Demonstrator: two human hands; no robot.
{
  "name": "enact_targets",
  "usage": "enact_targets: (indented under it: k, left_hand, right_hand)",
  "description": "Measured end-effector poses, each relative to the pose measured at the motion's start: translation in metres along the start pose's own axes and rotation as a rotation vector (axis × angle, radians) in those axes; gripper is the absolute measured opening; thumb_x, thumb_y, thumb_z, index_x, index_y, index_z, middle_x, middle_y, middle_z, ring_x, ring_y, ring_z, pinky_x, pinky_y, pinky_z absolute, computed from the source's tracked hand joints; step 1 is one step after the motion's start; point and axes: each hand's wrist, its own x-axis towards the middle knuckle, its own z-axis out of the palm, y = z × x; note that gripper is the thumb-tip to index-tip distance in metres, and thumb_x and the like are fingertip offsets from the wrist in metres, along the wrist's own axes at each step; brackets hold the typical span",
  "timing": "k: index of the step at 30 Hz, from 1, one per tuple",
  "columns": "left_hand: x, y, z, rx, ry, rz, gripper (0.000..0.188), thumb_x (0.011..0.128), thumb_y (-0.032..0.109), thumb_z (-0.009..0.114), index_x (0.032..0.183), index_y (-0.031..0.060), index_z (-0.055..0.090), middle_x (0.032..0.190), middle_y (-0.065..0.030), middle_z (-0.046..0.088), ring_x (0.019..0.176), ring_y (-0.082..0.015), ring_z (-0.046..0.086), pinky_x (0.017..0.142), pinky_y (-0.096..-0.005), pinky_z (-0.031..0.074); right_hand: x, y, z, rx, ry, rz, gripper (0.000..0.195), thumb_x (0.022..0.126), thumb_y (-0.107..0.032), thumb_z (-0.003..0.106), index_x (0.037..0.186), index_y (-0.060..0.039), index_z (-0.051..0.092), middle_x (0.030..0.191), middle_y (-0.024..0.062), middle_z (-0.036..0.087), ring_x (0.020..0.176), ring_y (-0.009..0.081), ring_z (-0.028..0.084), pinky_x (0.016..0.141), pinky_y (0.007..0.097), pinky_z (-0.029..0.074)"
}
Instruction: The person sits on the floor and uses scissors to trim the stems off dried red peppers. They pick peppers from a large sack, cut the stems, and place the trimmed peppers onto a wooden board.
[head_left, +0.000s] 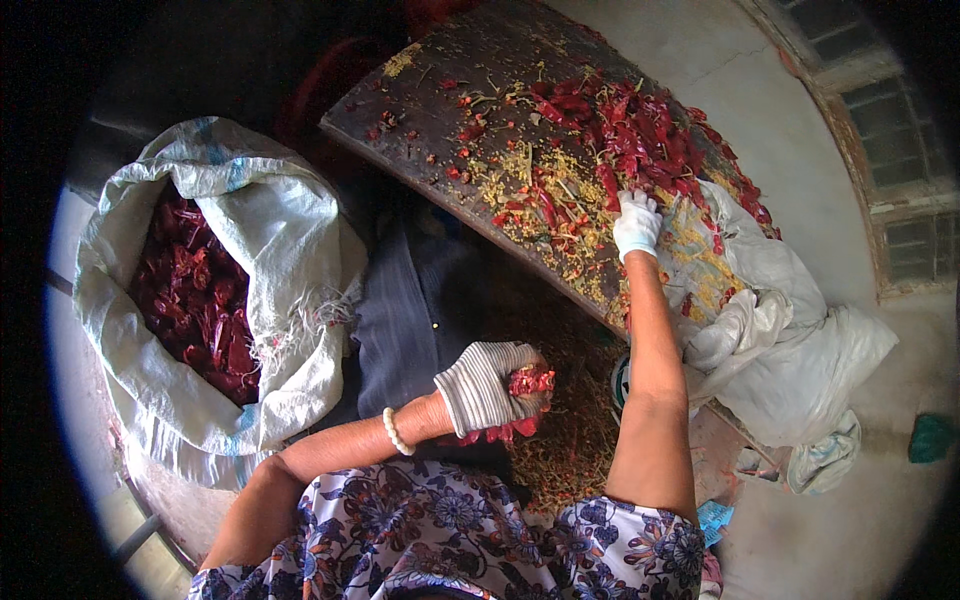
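My left hand (480, 394), in a striped fingerless-looking glove, is closed around a bunch of dried red chili peppers (531, 380) above my lap. Some of the peppers stick out below the fist. In a white glove, my right hand (637, 223) reaches out to the dark tabletop (420, 97) and touches the lower edge of a heap of dried red chilies (645, 142). Its fingertips are bent among the peppers, and whether they grip any is hidden. Yellow chili seeds (517, 176), stems and broken bits lie scattered around that heap.
On the left stands a woven white sack (292, 225), its mouth rolled back, with dried red chilies (195, 300) inside. White plastic sheeting (772, 360) drapes over the table's right end. Stems and scraps (562, 465) litter the floor below. A wall (802, 165) rises behind the table.
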Motion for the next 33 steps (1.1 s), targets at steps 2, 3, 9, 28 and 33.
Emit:
enact_targets:
  k: [2, 3, 9, 28, 33]
  left_hand:
    - [0.002, -0.001, 0.001, 0.003, 0.003, -0.013, 0.024, 0.070, 0.020, 0.072, 0.086, 0.0059, 0.062, 0.072, -0.0120, 0.062, 0.065, -0.0280, 0.062, 0.061, -0.0346, 0.052]
    - [0.002, -0.002, 0.001, 0.000, 0.013, -0.008, 0.025, 0.069, 0.021, 0.072, 0.085, 0.0062, 0.062, 0.072, -0.0118, 0.062, 0.064, -0.0281, 0.061, 0.060, -0.0348, 0.052]
    - [0.002, -0.005, -0.001, -0.025, 0.002, -0.021, 0.024, 0.071, 0.017, 0.072, 0.089, 0.0045, 0.061, 0.072, -0.0127, 0.061, 0.066, -0.0285, 0.062, 0.062, -0.0340, 0.051]
    - [-0.013, -0.006, 0.002, -0.220, 0.168, -0.196, 0.056, 0.076, 0.042, 0.076, 0.110, 0.0019, 0.059, 0.087, -0.0114, 0.068, 0.082, -0.0160, 0.065, 0.074, -0.0315, 0.053]
    - [-0.011, -0.004, 0.005, -0.256, 0.169, -0.204, 0.052, 0.078, 0.040, 0.075, 0.111, 0.0016, 0.061, 0.088, -0.0141, 0.069, 0.083, -0.0181, 0.067, 0.076, -0.0309, 0.053]
  right_hand:
    - [0.004, 0.005, 0.004, 0.021, -0.026, 0.030, 0.035, 0.078, -0.022, 0.067, 0.111, -0.0161, 0.058, 0.118, 0.0089, 0.054, 0.110, 0.0298, 0.051, 0.085, 0.0461, 0.045]
    - [0.003, 0.008, 0.004, 0.102, 0.004, 0.062, 0.034, 0.079, -0.023, 0.067, 0.111, -0.0143, 0.058, 0.116, 0.0101, 0.056, 0.109, 0.0320, 0.053, 0.085, 0.0450, 0.046]
    - [-0.039, 0.000, -0.034, 0.916, 0.094, 0.410, 0.029, 0.088, -0.023, 0.064, 0.107, -0.0015, 0.060, 0.093, 0.0161, 0.068, 0.076, 0.0228, 0.064, 0.070, 0.0345, 0.049]
    - [-0.239, -0.089, -0.212, 0.446, -0.077, -0.430, 0.010, 0.082, -0.012, 0.056, 0.090, -0.0050, 0.053, 0.076, 0.0126, 0.056, 0.069, 0.0316, 0.060, 0.060, 0.0398, 0.049]
    - [-0.247, -0.086, -0.214, 0.327, -0.191, -0.557, 0.016, 0.083, -0.012, 0.056, 0.095, -0.0031, 0.055, 0.087, 0.0160, 0.058, 0.078, 0.0322, 0.060, 0.068, 0.0425, 0.049]
